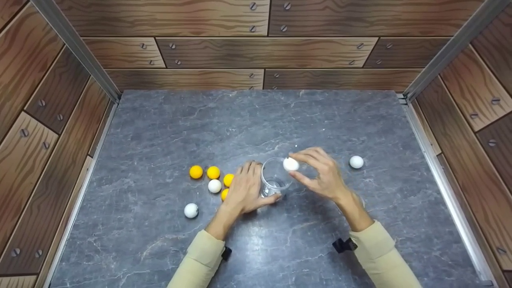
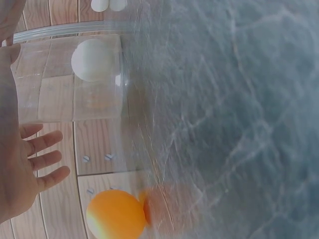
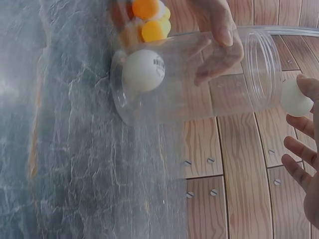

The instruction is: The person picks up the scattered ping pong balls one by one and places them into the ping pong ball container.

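Note:
A clear plastic jar (image 1: 276, 183) stands upright on the table. A white ball (image 3: 143, 70) with dark print lies at its bottom. My left hand (image 1: 250, 188) rests against the jar's left side, fingers straight, with the thumb reaching across its near side; in the left wrist view the fingers (image 2: 47, 154) are spread beside the wall. Between thumb and fingertips my right hand (image 1: 322, 174) pinches another white ball (image 1: 291, 164) at the right edge of the jar's mouth. In the right wrist view this pinched ball (image 3: 296, 98) is just off the rim.
Left of the jar several orange balls (image 1: 196, 172) cluster around a white ball (image 1: 215, 186), partly covered by my left hand. Another white ball (image 1: 191, 210) lies nearer the front, and one white ball (image 1: 356, 162) sits off to the right. Wood-patterned walls (image 1: 264, 52) bound the grey table (image 1: 224, 124).

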A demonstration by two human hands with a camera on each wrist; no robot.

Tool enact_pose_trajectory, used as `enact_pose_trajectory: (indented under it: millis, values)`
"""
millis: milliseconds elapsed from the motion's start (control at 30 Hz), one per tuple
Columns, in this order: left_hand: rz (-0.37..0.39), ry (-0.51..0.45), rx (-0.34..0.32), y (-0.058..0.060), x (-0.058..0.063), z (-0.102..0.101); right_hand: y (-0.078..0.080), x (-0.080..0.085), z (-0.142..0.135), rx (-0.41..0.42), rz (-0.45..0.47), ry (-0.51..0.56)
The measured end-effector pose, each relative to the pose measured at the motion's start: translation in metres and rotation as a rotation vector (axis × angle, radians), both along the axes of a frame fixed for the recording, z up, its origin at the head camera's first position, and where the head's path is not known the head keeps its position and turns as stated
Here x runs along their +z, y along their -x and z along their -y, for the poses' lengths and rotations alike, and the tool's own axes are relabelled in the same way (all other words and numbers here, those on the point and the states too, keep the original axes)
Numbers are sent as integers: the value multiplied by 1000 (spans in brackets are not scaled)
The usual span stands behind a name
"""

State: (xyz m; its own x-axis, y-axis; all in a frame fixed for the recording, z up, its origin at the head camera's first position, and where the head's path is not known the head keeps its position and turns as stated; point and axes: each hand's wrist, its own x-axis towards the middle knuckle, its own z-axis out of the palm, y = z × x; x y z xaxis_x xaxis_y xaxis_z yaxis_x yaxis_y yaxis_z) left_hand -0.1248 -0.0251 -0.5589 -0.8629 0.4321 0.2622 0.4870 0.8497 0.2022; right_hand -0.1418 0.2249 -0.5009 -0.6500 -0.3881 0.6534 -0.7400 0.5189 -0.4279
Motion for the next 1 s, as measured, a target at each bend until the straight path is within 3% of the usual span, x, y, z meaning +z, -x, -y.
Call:
enact_pose_trajectory:
  millis: [167,433,733,1000]
  values:
    - [-21,-39,-7,0,-2,1,3,1,7,37,-32,-31]
    - [-21,-13,-10,0,-1,2,3,0,15,69,-32,-82]
    - [23,4,-12,0,1,2,4,-4,23,75,32,-129]
    - [-3,12,-13,0,0,2,3,-5,29,72,116,-143]
